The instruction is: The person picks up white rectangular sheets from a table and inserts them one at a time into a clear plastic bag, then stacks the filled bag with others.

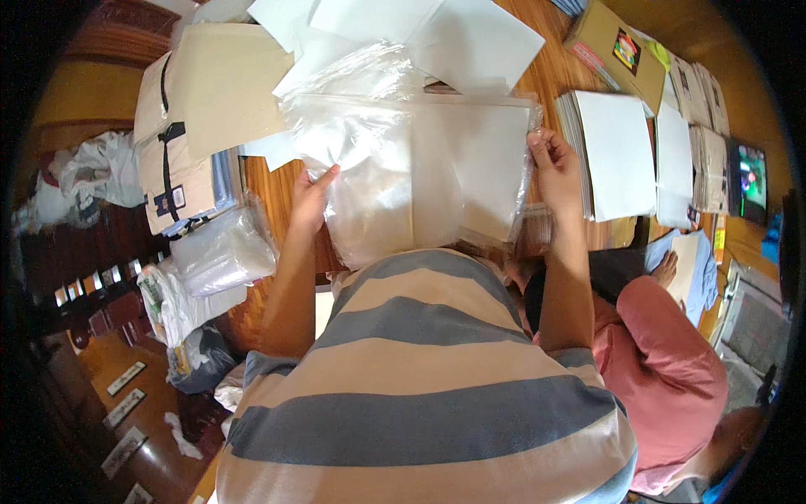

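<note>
Clear plastic bags [369,185] lie spread on the wooden table in front of my body, crinkled and shiny on the left side. Farther right, the plastic lies flatter over a pale sheet [495,168]; whether that sheet is inside a bag, I cannot tell. My left hand [312,200] pinches the left edge of the plastic between thumb and fingers. At the upper right edge, my right hand [554,164] grips the plastic with its fingers curled. Loose white sheets [470,42] lie just beyond the bags.
Beige packs with black straps [155,168] and a bundle of clear plastic [222,256] are at left. To the right stand a stack of white sheets [617,151] and a cardboard box [617,50]. Another person in pink clothing [646,361] sits close on my right.
</note>
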Motion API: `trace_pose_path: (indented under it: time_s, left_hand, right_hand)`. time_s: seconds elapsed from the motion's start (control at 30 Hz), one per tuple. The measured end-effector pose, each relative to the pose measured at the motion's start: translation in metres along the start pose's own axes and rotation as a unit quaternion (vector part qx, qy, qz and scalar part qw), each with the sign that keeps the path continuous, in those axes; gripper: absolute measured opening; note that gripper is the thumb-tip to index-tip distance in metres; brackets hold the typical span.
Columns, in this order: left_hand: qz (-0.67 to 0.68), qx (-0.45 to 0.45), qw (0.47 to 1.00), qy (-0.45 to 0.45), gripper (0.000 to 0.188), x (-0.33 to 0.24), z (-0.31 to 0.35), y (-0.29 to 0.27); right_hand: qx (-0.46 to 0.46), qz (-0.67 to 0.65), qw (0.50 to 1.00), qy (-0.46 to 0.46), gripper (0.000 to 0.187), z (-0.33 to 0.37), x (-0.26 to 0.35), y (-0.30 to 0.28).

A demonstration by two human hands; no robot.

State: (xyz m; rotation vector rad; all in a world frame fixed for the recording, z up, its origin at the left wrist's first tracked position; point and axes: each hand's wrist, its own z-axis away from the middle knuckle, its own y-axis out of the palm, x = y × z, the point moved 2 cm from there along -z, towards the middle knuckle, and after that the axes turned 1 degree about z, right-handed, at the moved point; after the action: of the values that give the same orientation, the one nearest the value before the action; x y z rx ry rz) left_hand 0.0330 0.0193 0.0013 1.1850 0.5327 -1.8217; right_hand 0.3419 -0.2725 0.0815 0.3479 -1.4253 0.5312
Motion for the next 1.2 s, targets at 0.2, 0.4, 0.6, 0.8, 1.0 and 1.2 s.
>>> trace_pose_path:
  time_s: [0.2, 0.4, 0.6, 0.8, 1.0, 1.2]
  left_hand:
    - [0.042, -0.015, 0.999, -0.010, 0.042, -0.010, 0.012, 0.005]
    - [0.039, -0.041, 0.998, 0.007, 0.042, -0.027, 0.036, 0.016]
    - [0.088, -0.037, 0.995, 0.024, 0.044, 0.001, 0.032, 0.011]
    - [0.076, -0.071, 0.995, 0.005, 0.044, 0.005, 0.039, 0.010]
    - [0.102, -0.066, 0.993, -0.012, 0.050, 0.011, 0.042, 0.010]
    - [0.108, -0.046, 0.993, 0.011, 0.046, 0.023, 0.034, 0.008]
  right_hand:
    - [0.093, 0.079, 0.989, -0.082, 0.018, -0.052, 0.141, 0.011]
    - [0.259, 0.382, 0.846, -0.267, 0.025, -0.141, 0.299, 0.095]
    - [0.097, 0.575, 0.692, -0.424, 0.024, -0.174, 0.425, 0.150]
    - [0.040, 0.645, 0.600, -0.472, 0.021, -0.191, 0.478, 0.202]
    - [-0.033, 0.494, 0.671, -0.552, 0.020, -0.169, 0.491, 0.229]
    - [-0.080, 0.617, 0.576, -0.529, 0.019, -0.224, 0.506, 0.237]
